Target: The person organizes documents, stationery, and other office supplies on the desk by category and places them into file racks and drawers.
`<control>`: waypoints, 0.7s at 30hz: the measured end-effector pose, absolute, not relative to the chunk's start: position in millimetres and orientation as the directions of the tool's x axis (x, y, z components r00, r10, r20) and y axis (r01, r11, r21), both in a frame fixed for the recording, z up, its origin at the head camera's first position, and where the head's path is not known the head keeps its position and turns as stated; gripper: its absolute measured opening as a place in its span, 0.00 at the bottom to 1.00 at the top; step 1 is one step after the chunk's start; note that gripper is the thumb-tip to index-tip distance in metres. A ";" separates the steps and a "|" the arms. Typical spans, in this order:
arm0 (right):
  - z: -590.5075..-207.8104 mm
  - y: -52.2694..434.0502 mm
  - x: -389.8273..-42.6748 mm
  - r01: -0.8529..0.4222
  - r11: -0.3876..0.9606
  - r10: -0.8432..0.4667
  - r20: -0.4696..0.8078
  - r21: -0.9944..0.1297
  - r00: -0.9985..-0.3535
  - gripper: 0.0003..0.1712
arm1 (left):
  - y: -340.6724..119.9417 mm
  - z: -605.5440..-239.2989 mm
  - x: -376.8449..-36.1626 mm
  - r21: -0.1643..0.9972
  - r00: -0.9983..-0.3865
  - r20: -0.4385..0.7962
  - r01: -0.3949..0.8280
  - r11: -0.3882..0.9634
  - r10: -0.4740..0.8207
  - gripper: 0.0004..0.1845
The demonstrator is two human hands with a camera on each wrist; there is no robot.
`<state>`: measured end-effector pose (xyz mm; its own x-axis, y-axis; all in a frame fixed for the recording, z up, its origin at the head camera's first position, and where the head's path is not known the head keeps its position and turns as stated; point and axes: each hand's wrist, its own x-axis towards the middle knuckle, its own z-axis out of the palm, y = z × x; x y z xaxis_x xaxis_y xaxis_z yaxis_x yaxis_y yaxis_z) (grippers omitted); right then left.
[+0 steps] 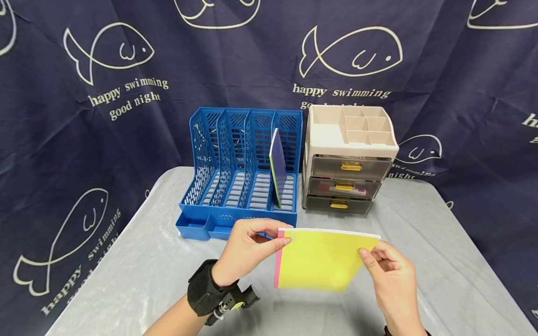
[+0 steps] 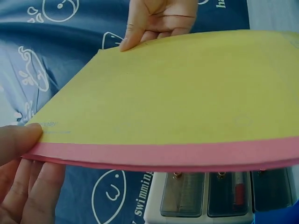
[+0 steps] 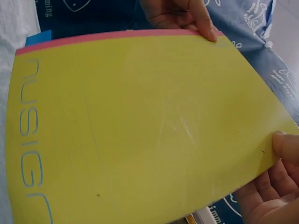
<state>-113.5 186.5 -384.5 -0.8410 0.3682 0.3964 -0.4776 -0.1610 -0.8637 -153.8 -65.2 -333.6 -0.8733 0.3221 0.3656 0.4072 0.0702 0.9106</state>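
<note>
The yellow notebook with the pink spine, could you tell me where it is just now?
In the head view the yellow notebook is held above the table between the left hand and right hand, just in front of the blue file rack.

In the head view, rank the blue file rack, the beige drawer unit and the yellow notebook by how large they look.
1. blue file rack: largest.
2. Unsure: the yellow notebook, pinched by the left hand and right hand, and the beige drawer unit look alike, and the notebook is nearer the camera.
</note>
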 end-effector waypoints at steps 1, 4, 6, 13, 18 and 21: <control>-384.0 186.8 -113.0 -0.467 -0.151 0.373 0.388 -0.871 -0.843 0.13 | -65.3 -333.4 -153.7 0.908 -0.870 0.373 0.414 0.066 0.323 0.10; -382.7 189.6 -111.3 -0.482 -0.129 0.331 0.420 -0.867 -0.845 0.13 | -67.0 -332.5 -153.8 0.896 -0.861 0.402 0.440 0.061 0.311 0.10; -381.5 192.1 -109.5 -0.483 -0.102 0.297 0.437 -0.870 -0.849 0.12 | -69.5 -332.0 -155.0 0.876 -0.845 0.448 0.480 0.046 0.292 0.09; -377.8 198.5 -103.9 -0.378 -0.014 0.267 0.361 -0.926 -0.894 0.16 | -80.6 -323.6 -159.8 0.825 -0.825 0.549 0.561 0.072 0.132 0.07; -380.2 200.8 -100.8 -0.357 -0.005 0.231 0.346 -0.934 -0.909 0.16 | -85.3 -311.4 -165.1 0.803 -0.807 0.591 0.587 0.102 -0.010 0.05; -381.9 200.9 -98.5 -0.346 0.021 0.208 0.343 -0.938 -0.916 0.16 | -85.7 -306.0 -171.3 0.778 -0.775 0.626 0.614 0.130 -0.087 0.05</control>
